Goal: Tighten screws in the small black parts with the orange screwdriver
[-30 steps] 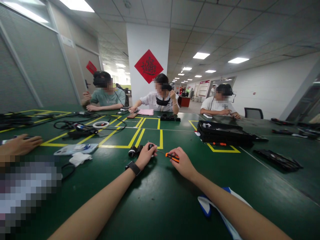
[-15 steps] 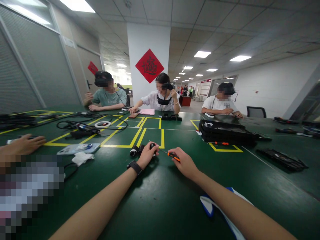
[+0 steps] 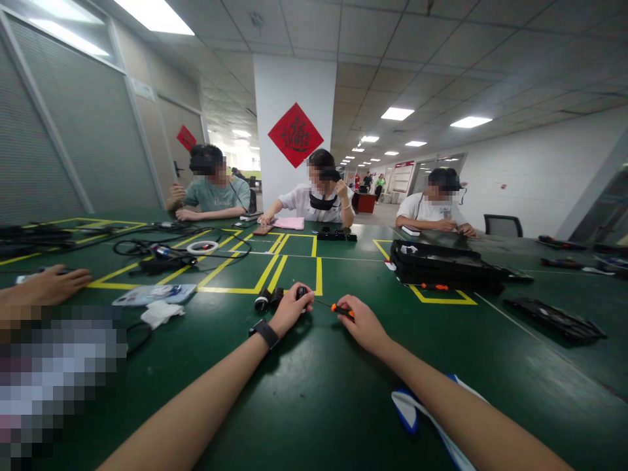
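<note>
My left hand [image 3: 290, 309] is closed round a small black cylindrical part [image 3: 302, 292], partly hidden by the fingers, low over the green table [image 3: 314, 386]. Just left of that hand stand black cylinders, one with a white band [image 3: 263, 299] and another [image 3: 277, 297] half behind my wrist. My right hand [image 3: 362, 320] grips a screwdriver [image 3: 342, 311] with an orange and black handle. Its thin shaft points left towards the part in my left hand; whether the tip touches it I cannot tell.
At the left lie a phone in a patterned case [image 3: 154, 294], a crumpled tissue [image 3: 161, 314] and black cables [image 3: 142, 247]. Black trays [image 3: 441, 261] stand at the right, near a black panel [image 3: 554, 318]. Another person's hand [image 3: 59, 282] rests far left; several people sit around the table.
The screwdriver and my right hand have shifted very slightly right and down. My left hand keeps its hold on the black part. The view has tilted up a little.
</note>
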`<control>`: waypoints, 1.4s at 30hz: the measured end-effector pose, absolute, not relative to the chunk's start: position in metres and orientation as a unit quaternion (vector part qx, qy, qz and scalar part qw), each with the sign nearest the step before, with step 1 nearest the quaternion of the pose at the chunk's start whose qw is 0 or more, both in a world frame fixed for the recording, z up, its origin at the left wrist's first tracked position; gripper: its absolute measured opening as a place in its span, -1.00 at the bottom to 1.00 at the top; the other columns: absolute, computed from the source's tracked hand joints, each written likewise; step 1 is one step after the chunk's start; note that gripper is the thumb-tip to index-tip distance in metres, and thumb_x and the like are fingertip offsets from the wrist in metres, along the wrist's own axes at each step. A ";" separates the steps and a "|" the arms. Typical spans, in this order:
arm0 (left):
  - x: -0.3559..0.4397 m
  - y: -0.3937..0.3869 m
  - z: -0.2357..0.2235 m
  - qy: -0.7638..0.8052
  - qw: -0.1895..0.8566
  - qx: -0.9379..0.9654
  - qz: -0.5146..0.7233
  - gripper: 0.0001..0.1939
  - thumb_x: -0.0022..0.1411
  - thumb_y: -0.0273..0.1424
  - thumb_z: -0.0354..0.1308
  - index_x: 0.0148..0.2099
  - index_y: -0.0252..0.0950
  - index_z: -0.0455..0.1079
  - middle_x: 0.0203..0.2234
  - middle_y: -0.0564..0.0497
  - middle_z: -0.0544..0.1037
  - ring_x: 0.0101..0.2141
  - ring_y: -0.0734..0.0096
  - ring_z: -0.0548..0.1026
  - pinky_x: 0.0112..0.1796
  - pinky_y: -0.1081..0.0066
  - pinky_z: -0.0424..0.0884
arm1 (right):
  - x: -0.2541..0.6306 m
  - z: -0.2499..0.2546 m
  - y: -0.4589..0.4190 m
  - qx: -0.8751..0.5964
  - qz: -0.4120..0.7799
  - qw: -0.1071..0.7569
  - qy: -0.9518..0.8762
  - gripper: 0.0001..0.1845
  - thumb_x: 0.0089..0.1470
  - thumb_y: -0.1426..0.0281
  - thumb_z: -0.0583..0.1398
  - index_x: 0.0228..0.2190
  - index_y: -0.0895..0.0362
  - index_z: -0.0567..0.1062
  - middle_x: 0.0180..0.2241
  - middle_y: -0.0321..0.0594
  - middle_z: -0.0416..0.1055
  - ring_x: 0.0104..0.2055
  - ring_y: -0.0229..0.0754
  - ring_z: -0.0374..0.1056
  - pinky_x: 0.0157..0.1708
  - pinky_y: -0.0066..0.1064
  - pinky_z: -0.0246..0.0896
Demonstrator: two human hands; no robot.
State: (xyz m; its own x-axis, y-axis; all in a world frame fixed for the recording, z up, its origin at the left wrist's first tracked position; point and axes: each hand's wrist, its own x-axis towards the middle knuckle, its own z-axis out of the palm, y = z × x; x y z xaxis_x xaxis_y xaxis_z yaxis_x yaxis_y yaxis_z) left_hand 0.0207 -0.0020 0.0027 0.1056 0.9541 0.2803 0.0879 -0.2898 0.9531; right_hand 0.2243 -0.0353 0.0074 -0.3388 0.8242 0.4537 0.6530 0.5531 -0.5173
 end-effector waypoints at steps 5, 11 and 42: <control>0.021 -0.001 0.000 0.427 0.407 0.623 0.513 -0.71 0.06 -0.17 0.04 -0.29 -0.30 0.26 -0.54 0.09 0.42 -0.56 0.54 0.42 -0.50 0.53 0.29 | 0.224 0.006 -0.032 -0.465 0.134 0.338 -0.807 -0.77 0.10 0.36 0.01 -0.25 0.14 0.39 -0.30 -0.19 0.35 -0.24 -0.22 0.25 -0.21 -0.38 0.11; 0.020 0.002 -0.001 0.427 0.407 0.623 0.513 -0.70 0.06 -0.16 0.03 -0.29 -0.30 0.25 -0.52 0.07 0.42 -0.55 0.52 0.42 -0.49 0.51 0.30 | 0.226 0.011 -0.036 -0.446 0.116 0.340 -0.820 -0.79 0.07 0.40 0.04 -0.25 0.13 0.41 -0.27 -0.19 0.35 -0.24 -0.23 0.25 -0.20 -0.39 0.11; 0.021 0.001 0.001 0.433 0.422 0.608 0.515 -0.81 0.01 -0.31 0.04 -0.32 -0.30 0.26 -0.56 0.10 0.41 -0.59 0.56 0.40 -0.51 0.53 0.28 | 0.224 0.005 -0.033 -0.421 0.152 0.360 -0.819 -0.82 0.04 0.42 0.09 -0.27 0.14 0.41 -0.29 -0.20 0.33 -0.24 -0.24 0.25 -0.19 -0.38 0.14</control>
